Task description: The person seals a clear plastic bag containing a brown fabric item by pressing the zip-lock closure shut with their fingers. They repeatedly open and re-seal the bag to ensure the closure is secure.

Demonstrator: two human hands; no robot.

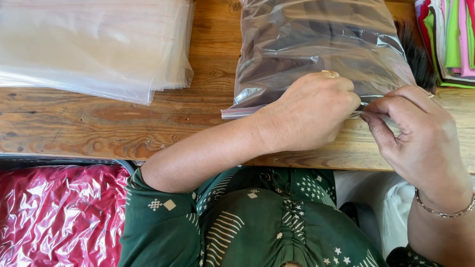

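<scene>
Clear plastic throughout. Far left of both hands, at the back of the wooden surface [110, 122], lies a stack of empty clear bags [83, 41], flat, its corner hanging slightly toward the near edge. Below that, off the surface and left of the person's lap, a red garment in shiny wrap [51, 227] sits in a crate.

Left hand [307, 112]: crosses in from the left, knuckles up, ring on one finger. Grip is closed, fingertips pinched on the near edge of a filled clear bag [320, 40]. The bag lies on the surface directly behind the left hand and holds something dark brown or black, folded; what kind of thing it is cannot be told. The bag's sealing strip runs along its near edge, leftward from the left hand's grip, a thin reddish line showing at its end.

Right hand [421, 133]: just right of the left hand, fingertips nearly touching it. Grip narrow, thumb and forefinger pinched on the same bag edge. Bracelet on the wrist, ring on a finger.

Right of the right hand, at the back corner of the surface, a stack of folded cloth [459, 26] in pink, green and white. Between it and the bag, a dark fringe of fibres sticks out.
</scene>
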